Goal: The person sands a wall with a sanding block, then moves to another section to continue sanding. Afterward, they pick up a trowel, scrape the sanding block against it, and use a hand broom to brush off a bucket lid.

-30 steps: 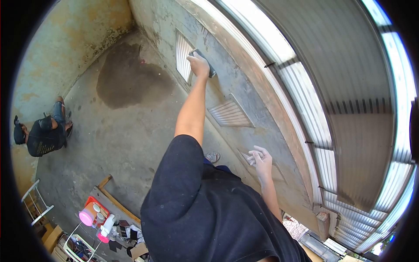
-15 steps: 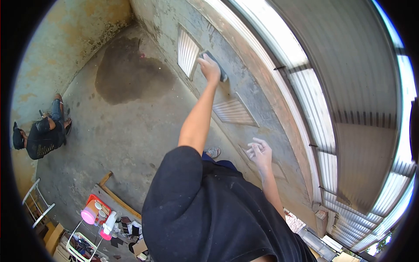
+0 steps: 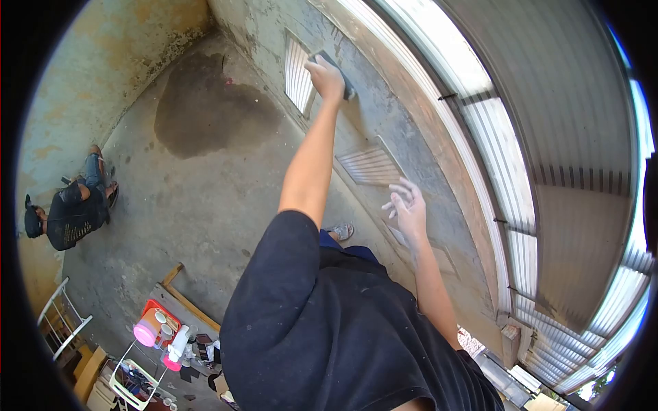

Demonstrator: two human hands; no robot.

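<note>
Against the wall (image 3: pixel 384 109), dark sanding block (image 3: pixel 340 74) flat under left hand (image 3: pixel 326 77).

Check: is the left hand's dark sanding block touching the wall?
Touching. In the head view the left hand presses the dark block flat on the grey wall, no gap showing. The right hand is open by the wall.

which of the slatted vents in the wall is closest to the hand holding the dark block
The brightly lit vent farthest along the wall; the left hand presses the dark block right beside it. The other vent lies nearer the open right hand.
</note>
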